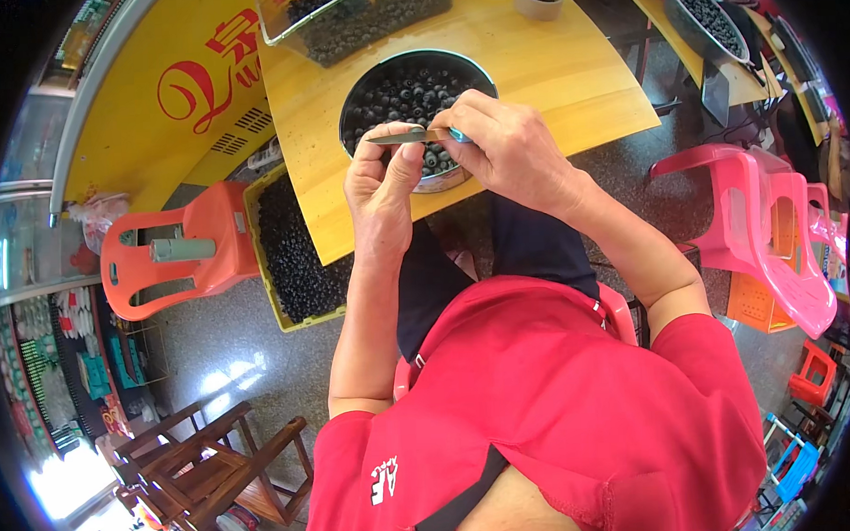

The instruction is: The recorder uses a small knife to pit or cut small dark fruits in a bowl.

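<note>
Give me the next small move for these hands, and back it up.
Probably ease the knife slightly away from the left hand. The right hand grips it, and the blade crosses right by the left hand's thumb, above the bowl of dark round pieces. Whether a piece is pinched there is unclear, so some clearance seems wise.

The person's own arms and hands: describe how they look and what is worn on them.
The left hand and right hand are both bare, with no gloves. Plain red short fabric sleeves, the left sleeve and the right sleeve, leave both forearms uncovered. No watch or bracelet shows at either wrist.
</note>
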The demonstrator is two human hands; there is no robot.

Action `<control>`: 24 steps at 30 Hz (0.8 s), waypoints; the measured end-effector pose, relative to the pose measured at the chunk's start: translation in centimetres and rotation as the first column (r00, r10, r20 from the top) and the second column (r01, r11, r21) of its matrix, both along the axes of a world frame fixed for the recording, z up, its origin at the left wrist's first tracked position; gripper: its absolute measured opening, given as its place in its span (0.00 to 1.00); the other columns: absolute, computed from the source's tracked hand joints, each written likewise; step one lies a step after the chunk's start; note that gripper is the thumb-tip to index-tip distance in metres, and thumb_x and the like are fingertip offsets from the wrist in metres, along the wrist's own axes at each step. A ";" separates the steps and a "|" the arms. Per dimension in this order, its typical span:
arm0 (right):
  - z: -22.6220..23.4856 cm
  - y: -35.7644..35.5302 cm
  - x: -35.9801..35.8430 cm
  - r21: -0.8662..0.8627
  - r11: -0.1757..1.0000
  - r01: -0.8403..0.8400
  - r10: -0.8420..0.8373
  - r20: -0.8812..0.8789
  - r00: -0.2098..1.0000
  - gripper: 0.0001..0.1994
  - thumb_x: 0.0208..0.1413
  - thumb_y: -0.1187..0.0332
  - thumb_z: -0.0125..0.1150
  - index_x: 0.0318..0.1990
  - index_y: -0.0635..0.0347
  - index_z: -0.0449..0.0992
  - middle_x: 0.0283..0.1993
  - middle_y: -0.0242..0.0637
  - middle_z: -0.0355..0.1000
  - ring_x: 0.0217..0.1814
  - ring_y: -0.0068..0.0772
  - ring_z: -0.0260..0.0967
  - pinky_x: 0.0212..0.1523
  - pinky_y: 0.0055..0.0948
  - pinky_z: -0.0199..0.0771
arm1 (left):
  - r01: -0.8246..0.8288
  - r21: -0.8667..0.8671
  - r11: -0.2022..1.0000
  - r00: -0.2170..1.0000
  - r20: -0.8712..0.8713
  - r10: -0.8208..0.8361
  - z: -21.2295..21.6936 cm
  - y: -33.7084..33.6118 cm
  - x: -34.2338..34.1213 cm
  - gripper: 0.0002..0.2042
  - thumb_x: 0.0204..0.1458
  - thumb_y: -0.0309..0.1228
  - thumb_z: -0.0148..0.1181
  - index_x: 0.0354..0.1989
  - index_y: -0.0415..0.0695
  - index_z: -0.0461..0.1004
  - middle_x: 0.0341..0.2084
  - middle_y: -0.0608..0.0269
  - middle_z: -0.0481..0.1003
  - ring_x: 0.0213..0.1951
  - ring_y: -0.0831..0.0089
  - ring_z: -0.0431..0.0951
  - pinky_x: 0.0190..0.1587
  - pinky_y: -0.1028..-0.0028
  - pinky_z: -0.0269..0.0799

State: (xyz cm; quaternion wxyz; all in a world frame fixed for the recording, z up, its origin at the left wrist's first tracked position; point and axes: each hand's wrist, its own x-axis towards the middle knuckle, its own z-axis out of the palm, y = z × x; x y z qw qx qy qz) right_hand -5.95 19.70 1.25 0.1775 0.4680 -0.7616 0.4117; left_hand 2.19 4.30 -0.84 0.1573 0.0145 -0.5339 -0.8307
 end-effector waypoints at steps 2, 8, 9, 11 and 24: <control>0.0 0.0 -0.2 0.012 1.000 -0.004 0.004 -0.011 1.000 0.07 0.49 0.74 0.62 0.36 0.63 0.74 0.30 0.40 0.70 0.29 0.45 0.71 0.27 0.36 0.70 | 0.048 0.063 0.997 0.999 -0.019 -0.047 -0.1 -0.1 0.1 0.09 0.56 0.27 0.60 0.44 0.41 0.73 0.33 0.74 0.71 0.31 0.88 0.65 0.33 0.87 0.60; -1.1 0.5 -1.3 0.064 0.997 0.046 -0.048 0.021 0.999 0.07 0.51 0.72 0.63 0.36 0.63 0.75 0.31 0.40 0.70 0.30 0.42 0.71 0.30 0.33 0.71 | 0.055 0.067 0.996 0.997 -0.053 -0.051 1.3 0.6 0.6 0.08 0.54 0.24 0.61 0.42 0.38 0.74 0.30 0.74 0.69 0.29 0.87 0.63 0.31 0.86 0.58; -1.2 0.6 -1.3 0.031 0.999 0.026 -0.029 0.083 0.996 0.07 0.53 0.70 0.63 0.36 0.64 0.75 0.32 0.39 0.72 0.30 0.38 0.72 0.31 0.31 0.71 | 0.054 0.068 0.996 0.997 -0.053 -0.050 1.0 0.4 0.5 0.08 0.54 0.24 0.61 0.42 0.38 0.74 0.30 0.74 0.69 0.29 0.87 0.63 0.31 0.86 0.58; -0.6 0.4 -0.8 -0.077 0.997 -0.013 0.035 0.286 0.958 0.08 0.55 0.68 0.62 0.37 0.64 0.76 0.32 0.36 0.73 0.31 0.31 0.72 0.31 0.28 0.70 | -0.005 0.008 1.000 0.998 -0.056 0.006 0.2 -0.3 0.4 0.06 0.54 0.23 0.60 0.40 0.38 0.75 0.29 0.75 0.67 0.29 0.87 0.63 0.32 0.87 0.58; 0.8 -0.5 0.8 -0.442 0.897 -0.010 0.437 0.883 0.170 0.10 0.59 0.60 0.61 0.37 0.56 0.75 0.29 0.23 0.71 0.21 0.06 0.54 0.20 0.13 0.52 | -0.114 -0.260 0.959 0.993 -0.037 0.108 -0.3 -0.2 0.3 0.09 0.54 0.22 0.61 0.43 0.37 0.76 0.30 0.72 0.67 0.34 0.84 0.66 0.39 0.84 0.61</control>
